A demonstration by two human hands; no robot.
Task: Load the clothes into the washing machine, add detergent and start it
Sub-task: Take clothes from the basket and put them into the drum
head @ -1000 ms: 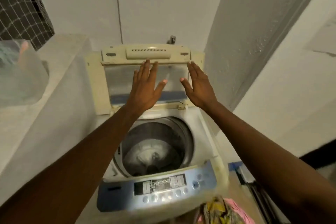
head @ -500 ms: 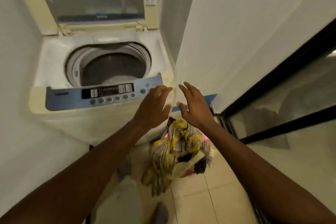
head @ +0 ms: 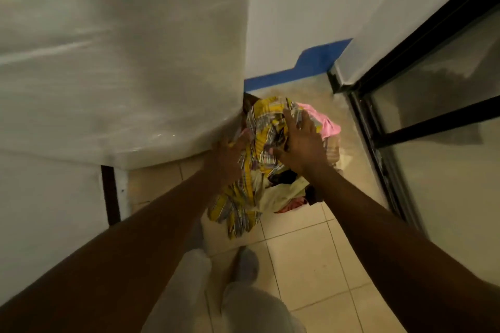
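Down on the tiled floor (head: 305,265) beside the white washing machine (head: 121,62), the soft, light heap of yellow-checked and pink clothes (head: 267,149) wants scooping from both flanks: right hand (head: 303,149) lies spread on it, left hand (head: 228,159) seemingly pressed in, its fingers blurred.

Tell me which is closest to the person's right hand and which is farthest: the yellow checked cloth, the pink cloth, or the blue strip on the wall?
From the right hand:
1. Yellow checked cloth, touching it, under the palm and fingers.
2. Pink cloth, just beyond the fingertips, on the pile's right.
3. Blue strip, farthest, low on the wall behind the pile.
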